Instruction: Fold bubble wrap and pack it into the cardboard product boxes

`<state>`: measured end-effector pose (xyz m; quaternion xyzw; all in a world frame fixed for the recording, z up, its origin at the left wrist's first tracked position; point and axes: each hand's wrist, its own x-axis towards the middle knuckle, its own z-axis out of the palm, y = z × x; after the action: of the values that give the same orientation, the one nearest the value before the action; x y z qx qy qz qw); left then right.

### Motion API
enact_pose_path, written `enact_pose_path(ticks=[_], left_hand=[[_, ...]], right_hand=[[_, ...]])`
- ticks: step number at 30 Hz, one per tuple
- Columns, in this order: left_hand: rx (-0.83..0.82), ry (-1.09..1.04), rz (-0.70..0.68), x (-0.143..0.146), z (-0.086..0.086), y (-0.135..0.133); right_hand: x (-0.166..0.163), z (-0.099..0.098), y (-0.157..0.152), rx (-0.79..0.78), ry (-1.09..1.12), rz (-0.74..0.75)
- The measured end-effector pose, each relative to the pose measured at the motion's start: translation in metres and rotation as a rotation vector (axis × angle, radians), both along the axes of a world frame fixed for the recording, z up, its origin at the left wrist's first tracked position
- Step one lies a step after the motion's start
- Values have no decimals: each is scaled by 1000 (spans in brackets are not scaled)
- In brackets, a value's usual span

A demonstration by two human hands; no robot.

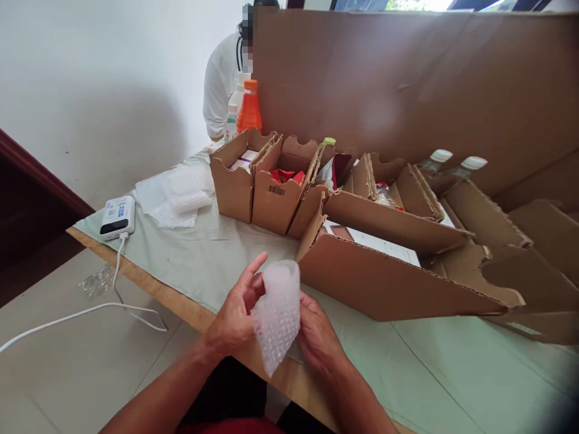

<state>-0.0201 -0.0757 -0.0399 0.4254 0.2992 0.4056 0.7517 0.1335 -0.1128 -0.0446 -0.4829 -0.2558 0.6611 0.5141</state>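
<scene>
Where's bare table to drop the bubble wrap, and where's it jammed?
Free: green cloth bordered by power bank, wrap pile, small boxes and the left hand; also near-right cloth in front of the large carton, past the right hand. Both hands hold the bubble sheet. Crowded: back row of boxes, bottles.

Whether the bubble wrap (278, 313) encloses anything cannot be told. Behind the cardboard sheet (407, 78) a person (221, 84) is half concealed; before it, two white-capped bottles (470, 164) show only necks.
</scene>
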Motion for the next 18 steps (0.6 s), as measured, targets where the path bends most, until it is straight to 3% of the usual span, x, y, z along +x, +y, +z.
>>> enact_pose_path(ticks=[4, 8, 11, 14, 18], left_hand=[[-13, 179, 106, 19, 4, -8], [174, 386, 336, 32, -3, -8], [261, 428, 389, 44, -5, -7], [199, 413, 306, 52, -2, -6], [-98, 152, -6, 36, -2, 9]], right_hand=[[12, 3, -25, 136, -353, -28], [24, 2, -73, 283, -540, -99], [13, -3, -98, 314, -692, -91], [4, -8, -97, 227, -887, -257], [33, 7, -88, 120, -893, -500]])
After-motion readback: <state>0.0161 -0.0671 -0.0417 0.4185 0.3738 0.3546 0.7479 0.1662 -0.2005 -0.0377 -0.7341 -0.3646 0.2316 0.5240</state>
